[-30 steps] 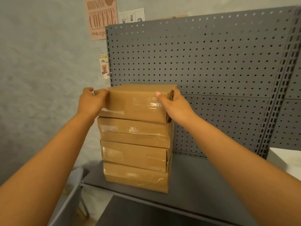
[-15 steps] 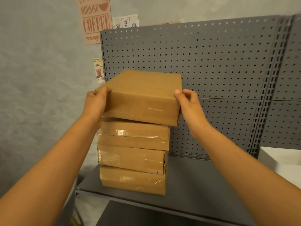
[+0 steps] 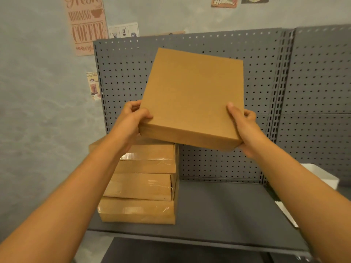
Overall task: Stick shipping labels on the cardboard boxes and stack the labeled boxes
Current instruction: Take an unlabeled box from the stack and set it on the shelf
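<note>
you've lifted the top box (image 3: 191, 95) clear of the stack (image 3: 144, 179) and tilted it up, left hand (image 3: 133, 118) and right hand (image 3: 242, 124) gripping its near corners, its upturned face unlabeled.

- Held box (image 3: 191, 95): matt brown cardboard, smooth and plain.
- Stack (image 3: 144, 186) below the box: the same cardboard, banded with glossy clear tape.
- Pegboard (image 3: 218, 168) behind the box: matt grey perforated metal.
- Shelf (image 3: 218, 211) under the stack: smooth matt grey.
</note>
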`<state>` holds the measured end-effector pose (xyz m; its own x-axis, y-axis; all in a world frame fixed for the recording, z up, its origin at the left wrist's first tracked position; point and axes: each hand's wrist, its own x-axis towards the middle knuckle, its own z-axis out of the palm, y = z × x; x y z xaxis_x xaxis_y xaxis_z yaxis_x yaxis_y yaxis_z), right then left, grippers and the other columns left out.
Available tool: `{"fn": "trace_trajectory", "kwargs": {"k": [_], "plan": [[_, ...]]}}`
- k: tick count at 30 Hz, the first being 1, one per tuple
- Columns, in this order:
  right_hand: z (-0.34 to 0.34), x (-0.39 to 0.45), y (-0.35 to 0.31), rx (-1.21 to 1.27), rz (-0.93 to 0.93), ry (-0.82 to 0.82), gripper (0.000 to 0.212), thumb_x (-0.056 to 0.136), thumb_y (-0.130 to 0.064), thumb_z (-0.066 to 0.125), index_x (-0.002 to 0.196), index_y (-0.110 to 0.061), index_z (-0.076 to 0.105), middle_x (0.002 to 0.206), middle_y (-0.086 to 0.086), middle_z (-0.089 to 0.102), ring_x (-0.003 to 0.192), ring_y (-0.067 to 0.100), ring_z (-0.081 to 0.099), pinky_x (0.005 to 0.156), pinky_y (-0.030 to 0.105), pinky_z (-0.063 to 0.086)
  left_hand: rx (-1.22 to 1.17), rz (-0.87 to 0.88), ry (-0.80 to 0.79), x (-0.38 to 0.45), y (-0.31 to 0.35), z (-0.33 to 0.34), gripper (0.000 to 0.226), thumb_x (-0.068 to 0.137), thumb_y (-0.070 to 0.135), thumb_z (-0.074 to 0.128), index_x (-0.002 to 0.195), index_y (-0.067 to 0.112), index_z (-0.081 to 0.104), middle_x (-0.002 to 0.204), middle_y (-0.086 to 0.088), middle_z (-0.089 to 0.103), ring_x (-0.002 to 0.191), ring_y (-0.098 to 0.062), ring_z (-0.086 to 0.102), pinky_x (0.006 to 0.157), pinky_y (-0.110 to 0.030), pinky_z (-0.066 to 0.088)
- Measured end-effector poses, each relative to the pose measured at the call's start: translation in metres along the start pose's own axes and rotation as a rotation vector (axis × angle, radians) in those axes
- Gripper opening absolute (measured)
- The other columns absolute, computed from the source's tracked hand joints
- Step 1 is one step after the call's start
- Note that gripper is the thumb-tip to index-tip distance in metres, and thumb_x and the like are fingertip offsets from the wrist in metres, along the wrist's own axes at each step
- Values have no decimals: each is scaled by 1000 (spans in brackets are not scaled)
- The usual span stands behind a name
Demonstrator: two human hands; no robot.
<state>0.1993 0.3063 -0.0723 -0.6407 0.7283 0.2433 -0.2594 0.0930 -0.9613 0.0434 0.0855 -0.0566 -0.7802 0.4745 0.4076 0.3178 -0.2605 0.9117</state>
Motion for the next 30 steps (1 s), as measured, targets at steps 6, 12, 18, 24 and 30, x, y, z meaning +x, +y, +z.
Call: {"fn": "trace_trajectory", "kwargs": {"k": [6, 12, 18, 24, 30], "plan": [[-47, -14, 10, 30, -72, 41, 64, 87, -53, 56, 140, -25, 34, 120, -4, 59, 98, 13, 62, 70, 31, 51, 81, -53, -18, 0, -9, 44, 44, 87, 40, 62, 122, 26, 39, 117, 1, 54, 100, -15, 54, 92, -39, 44], [-93, -20, 15, -24, -91, 52, 57, 89, -52, 53, 135, -23, 36, 120, -2, 58, 103, 17, 61, 83, 38, 51, 215, 45, -58, -14, -15, 88, 71, 83, 54, 61, 142, 30, 29, 130, 6, 49, 100, -5, 56, 76, -23, 46], [-135, -22, 15, -89, -10, 145, 51, 87, -57, 52, 124, -25, 35, 104, -6, 56, 90, 14, 59, 69, 34, 48, 197, -20, -121, -29, -28, 131, 64, 86, 42, 64, 139, 25, 33, 127, 4, 53, 96, -5, 58, 74, -21, 47], [-161, -25, 40, -277, 9, 167, 58, 87, -58, 51, 131, -27, 29, 99, -12, 51, 87, 8, 55, 65, 27, 43, 330, -187, -122, -48, -64, 157, 61, 91, 48, 53, 140, 19, 32, 120, 3, 54, 100, -13, 54, 84, -29, 40], [-169, -27, 82, -355, 152, 72, 61, 89, -54, 53, 137, -21, 34, 115, -1, 53, 94, 18, 57, 79, 33, 45, 385, -358, -82, -65, -112, 161, 55, 93, 52, 47, 134, 16, 42, 119, 1, 55, 101, -18, 53, 84, -29, 39]]}}
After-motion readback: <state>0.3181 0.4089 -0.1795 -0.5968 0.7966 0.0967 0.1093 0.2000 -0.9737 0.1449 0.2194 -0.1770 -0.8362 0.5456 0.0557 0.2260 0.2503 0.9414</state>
